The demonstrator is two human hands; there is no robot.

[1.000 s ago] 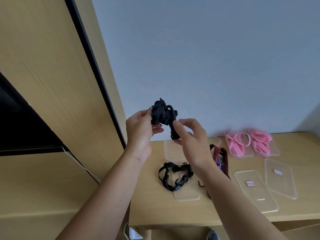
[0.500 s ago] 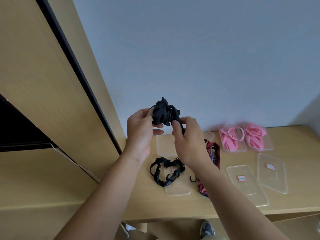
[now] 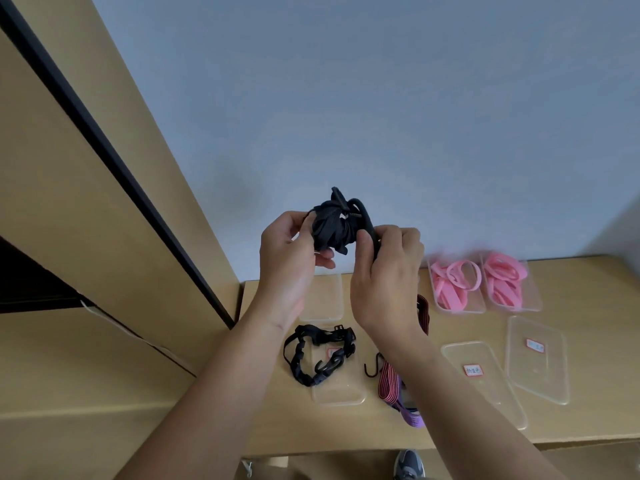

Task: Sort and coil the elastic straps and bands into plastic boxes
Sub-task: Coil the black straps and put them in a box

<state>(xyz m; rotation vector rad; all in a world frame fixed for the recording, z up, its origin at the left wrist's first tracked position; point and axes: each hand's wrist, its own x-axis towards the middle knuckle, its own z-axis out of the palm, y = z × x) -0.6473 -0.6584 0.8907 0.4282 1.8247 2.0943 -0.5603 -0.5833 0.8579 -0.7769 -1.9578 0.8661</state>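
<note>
- You hold one coiled black strap (image 3: 333, 226) mid-air, folds running 12 to 6
- Your left hand (image 3: 290, 263) grips it; your right hand (image 3: 388, 284) pinches its hook end
- Two pink-band boxes (image 3: 460, 310) at 4 o'clock

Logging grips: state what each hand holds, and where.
One coiled black strap: left hand grips the bundle's left side, right hand pinches its loose end.

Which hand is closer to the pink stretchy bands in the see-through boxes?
Right. The right hand hovers just left of the pink rubber bands; the left hand is farther left, past the black coiled strap both hands hold.
</note>
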